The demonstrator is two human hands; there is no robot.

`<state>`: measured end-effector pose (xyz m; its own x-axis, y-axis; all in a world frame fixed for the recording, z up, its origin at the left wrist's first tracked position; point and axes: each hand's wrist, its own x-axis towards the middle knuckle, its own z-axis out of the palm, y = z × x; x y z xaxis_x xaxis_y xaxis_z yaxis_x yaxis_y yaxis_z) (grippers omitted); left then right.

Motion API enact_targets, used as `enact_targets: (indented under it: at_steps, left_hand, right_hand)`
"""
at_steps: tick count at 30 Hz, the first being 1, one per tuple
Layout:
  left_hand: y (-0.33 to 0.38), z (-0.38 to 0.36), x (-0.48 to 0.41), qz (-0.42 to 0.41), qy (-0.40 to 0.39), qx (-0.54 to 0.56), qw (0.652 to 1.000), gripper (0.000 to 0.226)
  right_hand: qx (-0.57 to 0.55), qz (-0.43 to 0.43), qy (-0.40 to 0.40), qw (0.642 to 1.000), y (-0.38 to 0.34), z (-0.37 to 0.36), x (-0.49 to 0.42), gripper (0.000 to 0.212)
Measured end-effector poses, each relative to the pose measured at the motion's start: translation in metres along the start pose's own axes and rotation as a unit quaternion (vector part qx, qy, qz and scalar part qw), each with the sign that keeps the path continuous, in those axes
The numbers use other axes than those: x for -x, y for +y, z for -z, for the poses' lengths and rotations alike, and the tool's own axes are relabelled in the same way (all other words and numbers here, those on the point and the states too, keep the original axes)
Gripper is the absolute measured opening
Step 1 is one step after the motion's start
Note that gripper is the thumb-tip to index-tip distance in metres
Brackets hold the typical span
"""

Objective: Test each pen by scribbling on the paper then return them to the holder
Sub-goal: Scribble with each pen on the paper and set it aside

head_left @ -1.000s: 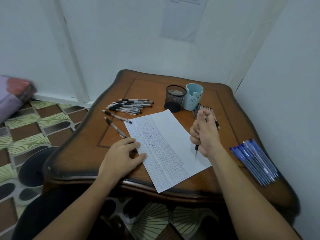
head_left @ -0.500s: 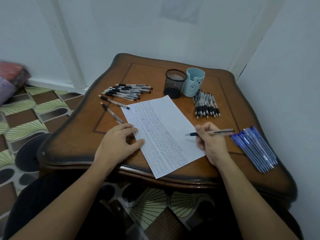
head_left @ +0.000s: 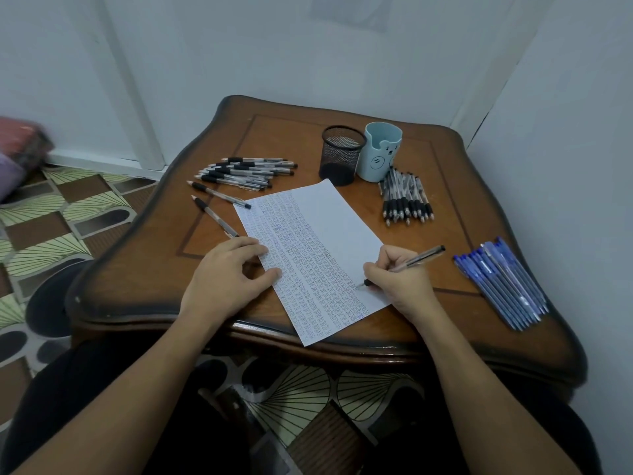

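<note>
Surface: wooden table (head_left: 308,138).
Left hand (head_left: 226,279): fingers spread, pressing paper (head_left: 318,234).
Right hand (head_left: 400,279): fingers pinching clear pen (head_left: 419,258), tip on paper.

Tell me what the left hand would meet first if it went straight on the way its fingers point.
The left hand would meet the paper first; its fingertips rest at the sheet's left edge. Further on, the line seems to cross the sheet toward the right hand, though that is uncertain.
</note>
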<state>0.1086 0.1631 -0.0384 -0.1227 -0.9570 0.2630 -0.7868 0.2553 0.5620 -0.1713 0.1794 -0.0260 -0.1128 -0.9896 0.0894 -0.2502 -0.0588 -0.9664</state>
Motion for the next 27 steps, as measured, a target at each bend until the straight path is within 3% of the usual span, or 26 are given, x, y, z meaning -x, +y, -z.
enact_targets:
  at_steps: [9,16,27]
  left_hand:
    - [-0.0004,-0.0004,0.0,0.002,-0.002,-0.007,1.0,0.047]
    - [0.0002,0.0003,-0.0001,-0.003,-0.004,-0.01,1.0,0.047]
    - [0.0015,0.0011,0.0,-0.001,-0.008,-0.005,1.0,0.062]
  right_hand:
    - [0.007,0.009,-0.025,1.0,0.0014,-0.0004,0.001,0.045]
    - [0.016,0.017,-0.028,0.999,0.0034,-0.0003,0.0003,0.039]
    - [0.003,-0.004,-0.035,0.999,0.0018,0.0017,-0.001,0.039]
